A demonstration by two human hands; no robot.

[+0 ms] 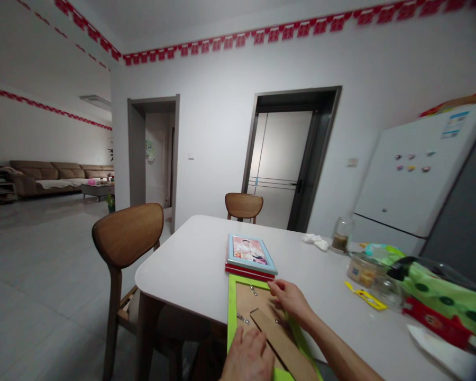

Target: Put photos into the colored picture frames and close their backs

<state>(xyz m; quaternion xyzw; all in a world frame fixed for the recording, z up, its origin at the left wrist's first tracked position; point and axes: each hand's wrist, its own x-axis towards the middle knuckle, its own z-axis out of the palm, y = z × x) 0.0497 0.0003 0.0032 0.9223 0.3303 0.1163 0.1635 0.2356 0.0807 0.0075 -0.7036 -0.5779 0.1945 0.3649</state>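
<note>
- Lying face down, the green frame (232, 301) is directly under and between the two hands, its long axis running from the person's side of the table (182, 259) toward the far side, the near part reaching past the table's near edge.
- The right hand (293, 301) comes in from the right, at the frame's far right corner; its thumb and forefinger are drawn close together there, but whether they pinch anything cannot be told.
- The left hand (250, 355) lies lower down, over the left part of the brown backing board (262, 299), fingers bent a little and slightly apart, clamped on nothing that shows.
- The support leg (285, 344) slants across the board, its narrow end up and left, its wider end down and right; that narrow end is just beyond the left fingertips, so the left hand looks the nearer to it.
- Of the metal clips, the one by the left rim (243, 318) is just ahead of the left fingers, while the one by the far rim (254, 290) sits to the left of the right fingertips, which appear nearer to it.
- Past the frame's far end, just beside it, is a stack with a blue-edged picture frame (248, 251) above red-edged frames (249, 272), toward the table's far edge.
</note>
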